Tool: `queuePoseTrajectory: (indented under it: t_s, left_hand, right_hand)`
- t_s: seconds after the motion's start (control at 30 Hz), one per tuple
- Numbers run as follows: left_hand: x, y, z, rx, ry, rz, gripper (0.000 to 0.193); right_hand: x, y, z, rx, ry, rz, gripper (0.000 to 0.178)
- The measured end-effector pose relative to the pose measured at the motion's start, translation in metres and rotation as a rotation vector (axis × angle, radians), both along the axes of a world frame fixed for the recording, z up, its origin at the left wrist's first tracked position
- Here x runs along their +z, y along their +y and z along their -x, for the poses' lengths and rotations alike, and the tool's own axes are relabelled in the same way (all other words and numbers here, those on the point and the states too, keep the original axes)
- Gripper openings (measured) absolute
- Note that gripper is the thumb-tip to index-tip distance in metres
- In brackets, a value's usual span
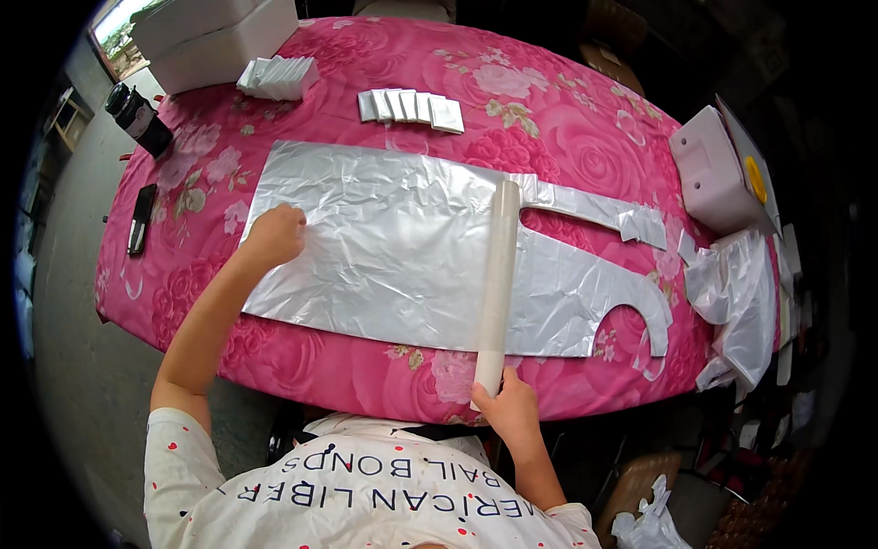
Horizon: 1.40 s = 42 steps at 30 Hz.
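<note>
A wrinkled silvery plastic sheet [384, 238] lies spread on the table, with curved cut-outs and strap-like strips at its right end. Across it, running away from me, rests a long pale tube [497, 284]. My right hand [512, 403] is closed round the tube's near end, by the table's front edge. At the sheet's left edge, my left hand [277, 235] is on the silvery surface with its fingers curled in. Whatever those fingers may grip is hidden beneath them.
Folded silvery packets stand in a row [412, 108] at the far middle and in a bundle [277, 78] beside a white foam box [215, 46]. A dark bottle [139, 121] and black phone [142, 220] are left; another white box [718, 169] and plastic bags [739, 297] are right.
</note>
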State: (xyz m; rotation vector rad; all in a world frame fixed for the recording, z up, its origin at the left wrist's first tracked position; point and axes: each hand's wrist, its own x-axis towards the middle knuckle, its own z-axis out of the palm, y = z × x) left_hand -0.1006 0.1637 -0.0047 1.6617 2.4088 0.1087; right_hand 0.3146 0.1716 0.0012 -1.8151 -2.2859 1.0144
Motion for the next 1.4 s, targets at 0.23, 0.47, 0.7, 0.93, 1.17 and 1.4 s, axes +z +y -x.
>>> queuePoseTrajectory:
  t_s: [0.23,0.47,0.7,0.93,1.17,1.4]
  left_hand:
    - [-0.012,0.042,-0.172,-0.445,-0.473,-0.614,0.047]
    - [-0.051,0.058,-0.222,-0.515,-0.278,-0.397,0.060]
    - [-0.060,0.059,-0.227,-0.529,-0.169,-0.392,0.062]
    - [-0.057,0.060,-0.229,-0.543,-0.124,-0.357,0.063]
    - [-0.054,0.056,-0.226,-0.531,-0.164,-0.374,0.065]
    - [-0.055,0.059,-0.228,-0.528,-0.157,-0.360,0.064]
  right_hand:
    - [0.002,0.004,-0.004,0.043,-0.003,0.021,0.044]
    - [0.011,0.018,-0.002,0.167,-0.050,0.087,0.054]
    - [-0.012,0.151,0.046,0.092,0.191,0.016,0.057]
    - [-0.060,0.272,0.109,-0.595,1.484,0.429,0.027]
    - [-0.023,0.345,-0.001,-0.696,2.112,0.183,0.028]
    - [0.066,0.278,0.084,-0.128,1.702,-0.023,0.034]
